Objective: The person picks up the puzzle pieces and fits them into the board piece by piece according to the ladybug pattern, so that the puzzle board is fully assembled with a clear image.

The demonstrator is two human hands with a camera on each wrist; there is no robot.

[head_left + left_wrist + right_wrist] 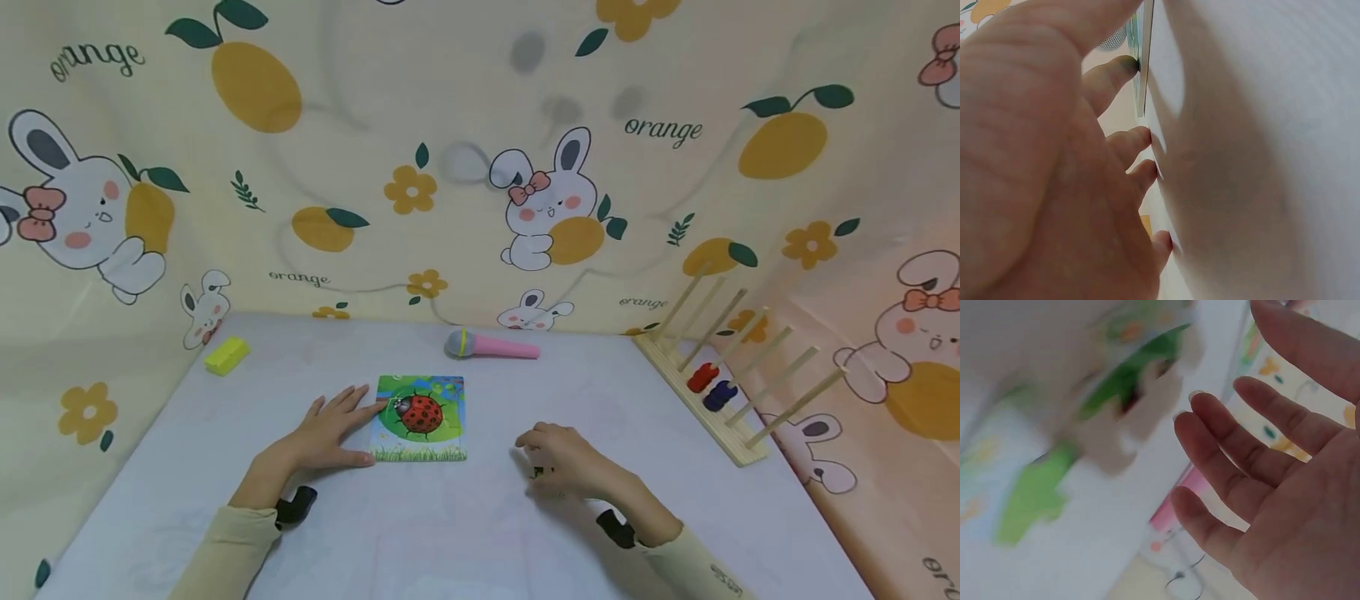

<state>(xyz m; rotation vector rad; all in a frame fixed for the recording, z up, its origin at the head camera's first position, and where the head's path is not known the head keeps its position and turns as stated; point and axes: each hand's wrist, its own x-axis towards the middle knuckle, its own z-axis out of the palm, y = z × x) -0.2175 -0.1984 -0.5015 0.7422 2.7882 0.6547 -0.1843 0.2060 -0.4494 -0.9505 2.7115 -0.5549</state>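
A square ladybug puzzle board (420,417) lies flat on the table, its printed picture facing up. My left hand (330,429) rests at its left side with fingers spread; the index fingertip touches the board and the thumb is at its lower left corner. Farther right, my right hand (562,458) is held palm down over the table, its fingers loosely bent and apart in the right wrist view. Blurred puzzle pieces, one of them light green (1038,494), appear below that hand. I cannot tell whether they touch the table. In the head view the hand mostly hides them.
A pink toy microphone (495,344) lies behind the board. The yellow block (227,356) sits at the back left. On the right stands a wooden peg rack (697,392) with red beads (703,377) and blue beads (721,395). Printed cloth (450,100) hangs around the table.
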